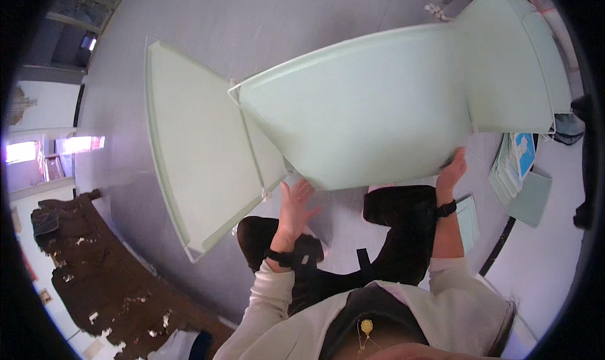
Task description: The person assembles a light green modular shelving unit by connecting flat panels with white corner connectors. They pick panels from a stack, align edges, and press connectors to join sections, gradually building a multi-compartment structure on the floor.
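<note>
A pale green panel is held above the floor: its near edge is gripped by the right hand, while the left hand, fingers spread open, is pressed beneath it.

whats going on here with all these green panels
A person seated on the grey floor lifts a large pale green panel by its near edge. The right hand grips that edge; the left hand is open beneath it. Another panel lies flat to the left, one more behind, and a stack of thin sheets sits to the right.
</note>
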Tool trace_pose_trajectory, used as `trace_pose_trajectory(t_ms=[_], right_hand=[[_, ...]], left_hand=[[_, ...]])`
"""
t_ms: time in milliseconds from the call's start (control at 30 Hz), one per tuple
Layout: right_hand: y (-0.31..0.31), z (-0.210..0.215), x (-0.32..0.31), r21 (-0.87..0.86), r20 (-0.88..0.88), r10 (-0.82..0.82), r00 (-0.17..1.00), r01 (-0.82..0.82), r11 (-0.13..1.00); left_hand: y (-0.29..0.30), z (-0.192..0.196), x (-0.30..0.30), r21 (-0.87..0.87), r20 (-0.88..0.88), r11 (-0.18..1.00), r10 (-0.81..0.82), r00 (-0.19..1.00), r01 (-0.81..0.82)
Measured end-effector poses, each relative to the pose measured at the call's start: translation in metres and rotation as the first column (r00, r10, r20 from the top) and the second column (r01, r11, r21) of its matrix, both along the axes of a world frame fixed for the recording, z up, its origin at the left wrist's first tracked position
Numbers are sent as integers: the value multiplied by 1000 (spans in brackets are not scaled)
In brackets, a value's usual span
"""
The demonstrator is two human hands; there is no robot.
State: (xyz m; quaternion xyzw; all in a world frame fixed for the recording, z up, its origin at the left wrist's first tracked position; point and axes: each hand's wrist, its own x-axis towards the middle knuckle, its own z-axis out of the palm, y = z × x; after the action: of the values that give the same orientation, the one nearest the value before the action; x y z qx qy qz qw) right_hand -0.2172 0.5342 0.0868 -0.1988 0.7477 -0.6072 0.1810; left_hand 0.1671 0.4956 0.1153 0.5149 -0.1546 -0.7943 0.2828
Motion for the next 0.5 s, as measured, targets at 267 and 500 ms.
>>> trace_pose_trajectory(t_ms=[267, 500], right_hand=[[-67, 3, -21, -670, 82, -79, 993, 114, 733], [25, 55, -6, -674, 517, 680, 520, -243, 698]], left_hand=[[-77, -66, -55, -596, -104, 779, -314, 944, 193], [-87, -59, -50, -306, -259, 943, 48, 965, -129]])
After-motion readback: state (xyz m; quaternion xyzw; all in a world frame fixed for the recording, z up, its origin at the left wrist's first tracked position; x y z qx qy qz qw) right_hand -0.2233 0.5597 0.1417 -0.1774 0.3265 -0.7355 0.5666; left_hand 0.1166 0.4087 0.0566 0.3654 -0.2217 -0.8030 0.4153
